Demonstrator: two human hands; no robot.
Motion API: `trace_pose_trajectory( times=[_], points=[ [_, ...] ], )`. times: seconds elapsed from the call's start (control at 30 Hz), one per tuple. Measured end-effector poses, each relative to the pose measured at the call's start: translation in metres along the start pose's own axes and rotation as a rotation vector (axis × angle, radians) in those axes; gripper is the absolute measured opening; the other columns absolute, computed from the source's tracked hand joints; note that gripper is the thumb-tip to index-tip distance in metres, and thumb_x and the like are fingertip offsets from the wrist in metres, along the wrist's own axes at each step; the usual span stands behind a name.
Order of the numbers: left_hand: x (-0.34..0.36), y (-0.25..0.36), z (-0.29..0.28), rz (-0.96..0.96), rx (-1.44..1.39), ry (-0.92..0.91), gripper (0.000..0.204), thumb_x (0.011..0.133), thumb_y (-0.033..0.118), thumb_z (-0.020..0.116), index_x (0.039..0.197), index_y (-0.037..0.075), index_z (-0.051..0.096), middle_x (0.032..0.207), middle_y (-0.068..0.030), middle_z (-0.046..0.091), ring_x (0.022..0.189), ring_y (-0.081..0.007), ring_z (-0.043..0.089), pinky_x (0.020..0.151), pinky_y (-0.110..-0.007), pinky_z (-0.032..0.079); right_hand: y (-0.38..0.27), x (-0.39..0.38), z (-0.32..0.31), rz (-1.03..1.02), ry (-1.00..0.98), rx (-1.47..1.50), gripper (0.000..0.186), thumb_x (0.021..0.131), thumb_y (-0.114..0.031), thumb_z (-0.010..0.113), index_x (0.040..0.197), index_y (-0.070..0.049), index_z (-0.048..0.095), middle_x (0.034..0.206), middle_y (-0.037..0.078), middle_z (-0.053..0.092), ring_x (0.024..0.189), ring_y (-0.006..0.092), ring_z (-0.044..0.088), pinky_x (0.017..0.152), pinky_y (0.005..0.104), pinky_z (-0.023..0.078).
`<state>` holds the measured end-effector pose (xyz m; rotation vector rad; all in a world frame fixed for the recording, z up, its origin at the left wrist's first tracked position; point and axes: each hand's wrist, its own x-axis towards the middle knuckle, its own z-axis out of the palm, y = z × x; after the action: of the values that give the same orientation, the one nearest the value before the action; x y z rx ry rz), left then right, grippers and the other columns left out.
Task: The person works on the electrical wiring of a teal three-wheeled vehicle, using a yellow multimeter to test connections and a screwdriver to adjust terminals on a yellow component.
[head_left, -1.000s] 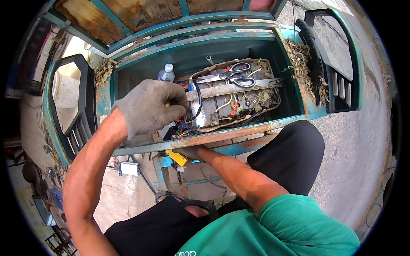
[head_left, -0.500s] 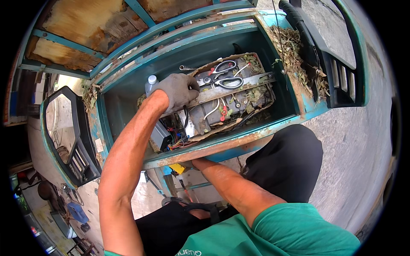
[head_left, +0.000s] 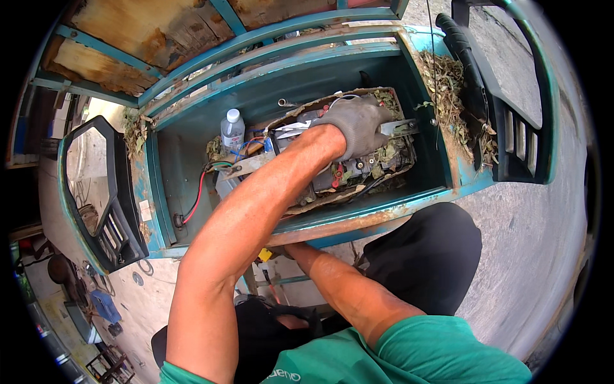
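Observation:
My left hand [head_left: 361,125], in a grey-brown work glove, is curled over the handles of a pair of scissors [head_left: 345,97]. A loop of their handle shows at the glove's far edge; the hand hides most of the rest. They lie on a dusty battery [head_left: 345,173] in a torn cardboard surround [head_left: 332,198]. Beside the fingers runs a metal strap [head_left: 403,127] across the battery. My right forearm passes under the box's near rim [head_left: 358,224]. Only part of my right hand [head_left: 280,250] shows there, beside a small yellow object [head_left: 265,255], with its fingers hidden.
Inside the teal metal box [head_left: 173,153] stand a clear bottle with a white cap [head_left: 233,131] and a red cable [head_left: 194,201]. Dry leaves [head_left: 442,83] cover the right ledge. Black plastic side guards [head_left: 105,205] flank the box, and a rusty-stained panel [head_left: 147,38] rises behind.
My left hand has moved right from the strap's left part to the scissors, uncovering the bottle and the red cable. My right arm stays under the rim. The view has shifted slightly.

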<state>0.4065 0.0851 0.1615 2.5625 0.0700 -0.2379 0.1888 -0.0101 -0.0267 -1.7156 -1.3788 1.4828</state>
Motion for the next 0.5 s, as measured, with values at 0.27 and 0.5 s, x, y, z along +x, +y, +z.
trace_pose_trajectory(
  times=[0.27, 0.5],
  points=[
    [-0.114, 0.008, -0.064, 0.012, -0.173, 0.09, 0.035, 0.093, 0.023, 0.069, 0.121, 0.004, 0.072, 0.116, -0.0162, 0.07, 0.106, -0.0275, 0.07, 0.09, -0.037, 0.056, 0.027, -0.001, 0.0, 0.002, 0.059, -0.063, 0.043, 0.097, -0.045, 0.062, 0.124, -0.011, 0.066, 0.121, 0.012, 0.069, 0.113, 0.0254, 0.065, 0.099, 0.0411, 0.048],
    [-0.323, 0.018, -0.095, -0.277, -0.77, -0.074, 0.031, 0.081, 0.006, 0.077, 0.11, -0.003, 0.075, 0.095, -0.0133, 0.076, 0.09, -0.021, 0.075, 0.081, -0.034, 0.059, 0.032, 0.009, 0.008, -0.041, 0.066, -0.118, 0.043, 0.097, -0.045, 0.061, 0.124, -0.011, 0.066, 0.121, 0.012, 0.069, 0.113, 0.0252, 0.064, 0.099, 0.0409, 0.048]
  ],
)
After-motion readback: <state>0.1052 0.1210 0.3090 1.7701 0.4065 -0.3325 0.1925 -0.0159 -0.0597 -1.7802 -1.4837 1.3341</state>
